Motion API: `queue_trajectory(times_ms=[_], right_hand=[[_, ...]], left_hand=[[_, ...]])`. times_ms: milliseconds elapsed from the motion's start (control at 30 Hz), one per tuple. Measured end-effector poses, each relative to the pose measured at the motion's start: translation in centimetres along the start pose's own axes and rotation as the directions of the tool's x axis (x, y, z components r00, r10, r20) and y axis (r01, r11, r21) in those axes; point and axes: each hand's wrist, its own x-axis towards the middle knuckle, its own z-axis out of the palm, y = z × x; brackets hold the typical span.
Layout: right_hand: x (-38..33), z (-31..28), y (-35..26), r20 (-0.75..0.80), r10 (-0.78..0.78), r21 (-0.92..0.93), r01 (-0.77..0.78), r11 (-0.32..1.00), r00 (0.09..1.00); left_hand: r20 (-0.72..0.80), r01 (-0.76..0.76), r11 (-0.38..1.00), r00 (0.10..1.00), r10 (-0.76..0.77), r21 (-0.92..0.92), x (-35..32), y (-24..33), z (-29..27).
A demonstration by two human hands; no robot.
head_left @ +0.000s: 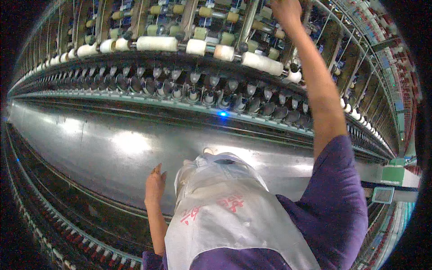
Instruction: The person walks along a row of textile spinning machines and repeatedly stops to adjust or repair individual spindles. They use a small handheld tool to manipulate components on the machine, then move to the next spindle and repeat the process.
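My right arm stretches up and forward over a spinning frame. My right hand (287, 12) is at the upper edge of the picture, by the upper rollers (265, 28) of the machine; its fingers are partly cut off and blurred, so what they touch is hidden. My left hand (155, 183) hangs low at my side, above the metal floor, with its fingers loosely bent and apart and nothing in them. White rollers (157, 43) line the frame in front of me. Below them stands a row of spindles with bobbins (193, 95).
A blue light (223, 114) glows on the rail under the spindles. Behind me, at lower left, runs another machine row with red-and-white bobbins (96, 252). The shiny metal floor (130, 141) forms a narrow aisle between the rows. A pale apron (225, 207) covers my front.
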Motion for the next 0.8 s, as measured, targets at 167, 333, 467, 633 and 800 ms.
queue_trajectory(times_ms=[167,333,467,633,800], right_hand=[[-7.9,-0.1,-2.3,0.600,0.406,0.443,-0.709,0.548,0.689],[-9.3,6.1,-1.2,0.384,0.730,0.220,-0.824,0.522,0.565],[-9.0,8.0,-1.5,0.439,0.813,0.198,-0.924,0.328,0.383],[-9.4,8.1,0.0,0.365,0.740,0.005,-0.796,0.606,0.565],[-9.4,9.3,5.8,0.600,0.290,-0.221,-0.194,0.956,0.745]], left_hand=[[-0.004,-0.074,0.997,0.997,0.074,-0.002,2.0,0.7,-0.9],[0.023,-0.091,0.996,0.996,0.091,0.007,3.9,0.5,-1.6],[-0.022,-0.196,0.980,0.980,0.197,0.034,4.4,0.8,-0.6],[0.124,-0.142,0.990,0.982,0.142,-0.008,5.0,0.1,2.4],[-0.309,-0.327,0.937,0.910,0.278,-0.122,3.7,-1.1,4.8]])
